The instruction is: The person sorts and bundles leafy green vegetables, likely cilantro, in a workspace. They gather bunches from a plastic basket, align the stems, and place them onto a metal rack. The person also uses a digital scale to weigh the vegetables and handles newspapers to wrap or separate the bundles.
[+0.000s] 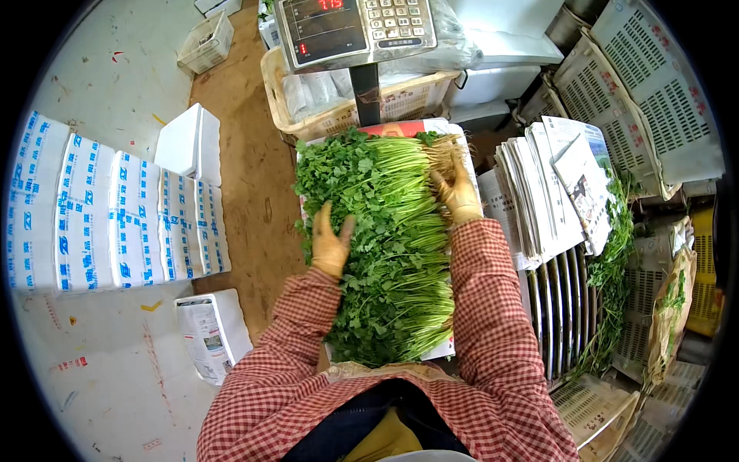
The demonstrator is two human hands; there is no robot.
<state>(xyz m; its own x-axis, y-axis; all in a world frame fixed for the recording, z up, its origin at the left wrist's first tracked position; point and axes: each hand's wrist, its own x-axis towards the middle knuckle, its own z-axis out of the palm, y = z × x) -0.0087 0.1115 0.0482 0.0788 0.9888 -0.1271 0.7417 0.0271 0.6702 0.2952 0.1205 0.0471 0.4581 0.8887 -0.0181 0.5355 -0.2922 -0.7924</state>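
Observation:
A wide pile of cilantro [392, 231] lies before me on the platform of an electronic scale, leaves to the left and pale roots to the right. My left hand [332, 241], in a yellowish glove, rests at the leafy side with its fingers apart. At the root side, near the far end, my right hand [458, 193] touches the stems and roots; its fingers are spread, partly among the roots. The scale's display head [355, 29] stands on a post beyond the pile, with red digits lit.
Taped white foam boxes [115, 213] stand at the left. Stacked newspapers [542, 196] lie on a slatted rack [563, 306] at the right, beside loose greens [615, 277]. A plastic crate [404, 101] with bags sits behind the scale. More crates [652, 110] lean at the far right.

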